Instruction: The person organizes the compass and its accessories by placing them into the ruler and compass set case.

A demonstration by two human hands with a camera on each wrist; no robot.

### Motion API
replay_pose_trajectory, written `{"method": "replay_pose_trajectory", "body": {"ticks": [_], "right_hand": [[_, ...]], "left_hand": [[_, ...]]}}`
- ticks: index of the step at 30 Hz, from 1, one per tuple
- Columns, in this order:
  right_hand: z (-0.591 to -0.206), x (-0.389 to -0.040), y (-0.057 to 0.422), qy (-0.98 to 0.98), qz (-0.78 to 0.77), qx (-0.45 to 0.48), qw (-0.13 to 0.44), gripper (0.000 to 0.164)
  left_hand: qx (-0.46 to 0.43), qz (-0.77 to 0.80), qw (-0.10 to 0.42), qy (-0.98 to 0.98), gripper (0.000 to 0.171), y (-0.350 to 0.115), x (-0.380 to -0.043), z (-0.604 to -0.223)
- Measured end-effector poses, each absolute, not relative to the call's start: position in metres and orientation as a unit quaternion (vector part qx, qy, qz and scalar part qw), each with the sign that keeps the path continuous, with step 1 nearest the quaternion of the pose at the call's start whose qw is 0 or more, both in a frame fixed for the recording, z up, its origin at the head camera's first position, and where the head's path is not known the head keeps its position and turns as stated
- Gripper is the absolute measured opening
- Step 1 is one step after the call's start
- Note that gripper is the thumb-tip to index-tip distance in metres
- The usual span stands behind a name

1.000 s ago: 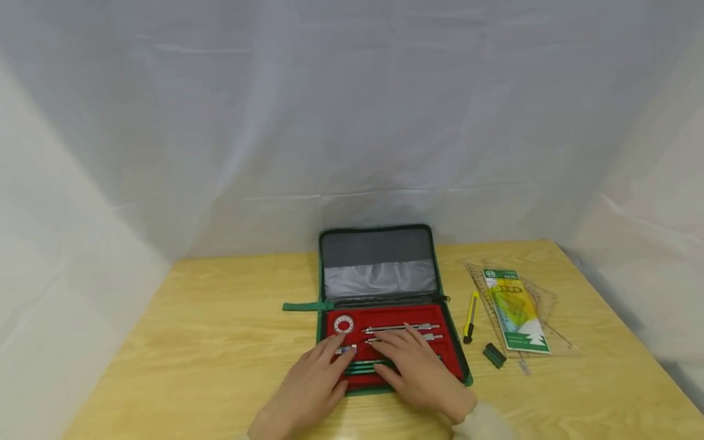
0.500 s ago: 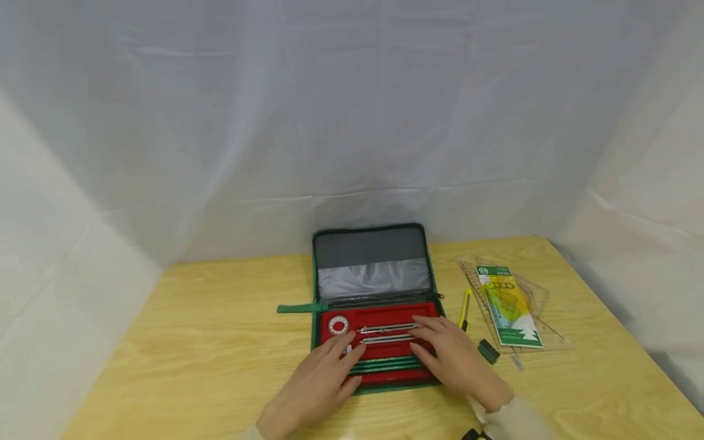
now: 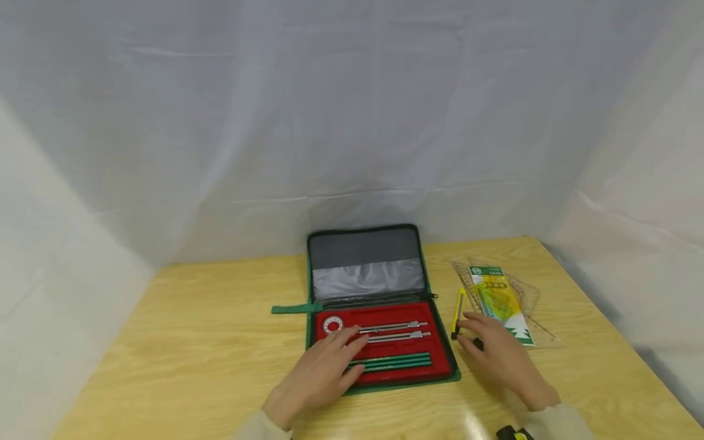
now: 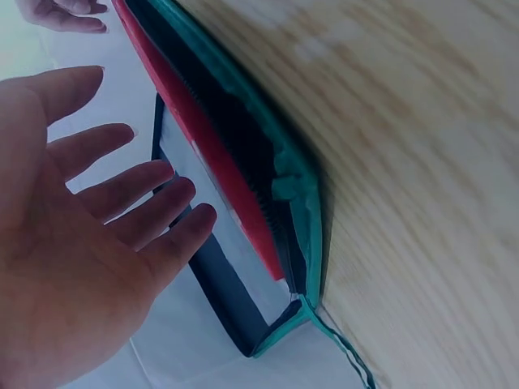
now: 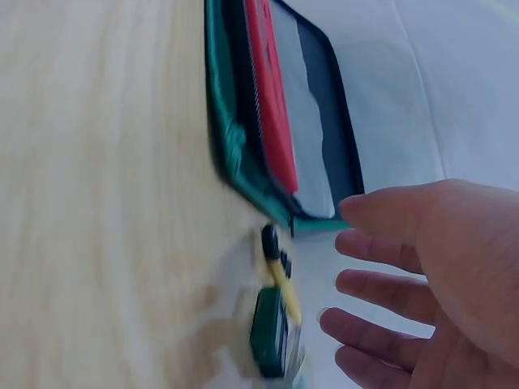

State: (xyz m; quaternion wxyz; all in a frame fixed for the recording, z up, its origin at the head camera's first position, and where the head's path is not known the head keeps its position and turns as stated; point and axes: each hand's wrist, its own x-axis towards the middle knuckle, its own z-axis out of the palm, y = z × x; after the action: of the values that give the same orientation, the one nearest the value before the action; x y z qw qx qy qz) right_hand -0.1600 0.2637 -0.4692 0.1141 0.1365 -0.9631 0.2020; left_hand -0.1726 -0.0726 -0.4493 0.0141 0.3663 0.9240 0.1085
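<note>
A green zip case (image 3: 458, 376) lies unfolded, its red tray (image 3: 363, 316) facing up. In the tray are two silver compasses (image 3: 392, 337), several green pencils (image 3: 401, 362) and a white ring-shaped piece (image 3: 332, 324). My left hand (image 3: 321, 371) is over the tray's left part, fingers spread, holding nothing; it hides that corner. Right of the case, my right hand (image 3: 500, 357) reaches over a yellow utility knife (image 3: 459, 305) and a small dark green block (image 5: 268, 332). Its fingers are apart in the right wrist view, with nothing between them.
Clear set squares (image 3: 541, 333) lie under a green and yellow printed packet (image 3: 503, 302) on the right of the wooden table (image 3: 220, 342). The case's grey lid (image 3: 365, 247) leans up toward the white cloth (image 3: 352, 122). A green strap (image 3: 291, 309) sticks out leftward.
My right hand has moved right, off the tray and over to the utility knife and green block, uncovering the compasses and pencils. My left hand stays over the tray's left part.
</note>
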Motion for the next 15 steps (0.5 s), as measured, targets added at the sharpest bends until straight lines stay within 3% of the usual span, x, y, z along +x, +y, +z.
{"method": "replay_pose_trajectory", "body": {"ticks": [9,15], "right_hand": [[-0.476,-0.153,0.283,-0.968,0.201,0.106,0.111,0.029],[-0.475,-0.150,0.292,-0.970,0.214,0.081,0.076,0.030]], "left_hand": [[0.370,0.108,0.010,0.923,0.049,-0.067,-0.174,-0.452],[0.372,0.104,0.021,0.922,0.048,-0.061,-0.174,-0.450]]}}
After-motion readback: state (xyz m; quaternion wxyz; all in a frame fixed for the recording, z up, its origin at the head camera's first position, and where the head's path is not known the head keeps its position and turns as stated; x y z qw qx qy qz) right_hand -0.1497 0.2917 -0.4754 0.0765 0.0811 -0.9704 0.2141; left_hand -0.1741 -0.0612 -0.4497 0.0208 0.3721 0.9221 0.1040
